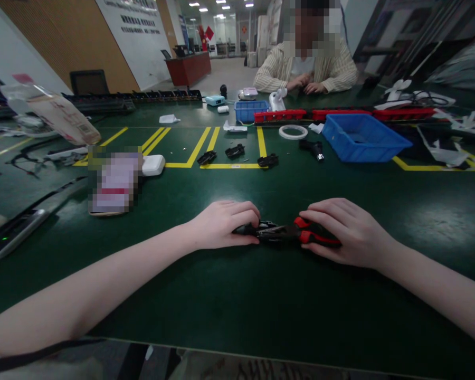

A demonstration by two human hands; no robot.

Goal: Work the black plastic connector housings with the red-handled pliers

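Observation:
Low over the green table, my right hand (pixel 350 232) is closed around the red and black handles of a pair of pliers (pixel 320 238). The plier jaws point left and meet a small black plastic part (pixel 267 232). My left hand (pixel 231 224) pinches that part from its left side, fingers on top and thumb below. Whether the jaws grip the part or only touch it, I cannot tell. Farther off, three similar black parts (pixel 235 151) lie around a yellow-taped rectangle.
A blue bin (pixel 364 138) stands at the back right, with a white tape ring (pixel 293 132) beside it. To the left are a phone (pixel 116 182), a white case (pixel 153 165) and a bottle (pixel 63 113). Another person (pixel 306 63) sits across the table (pixel 237 306).

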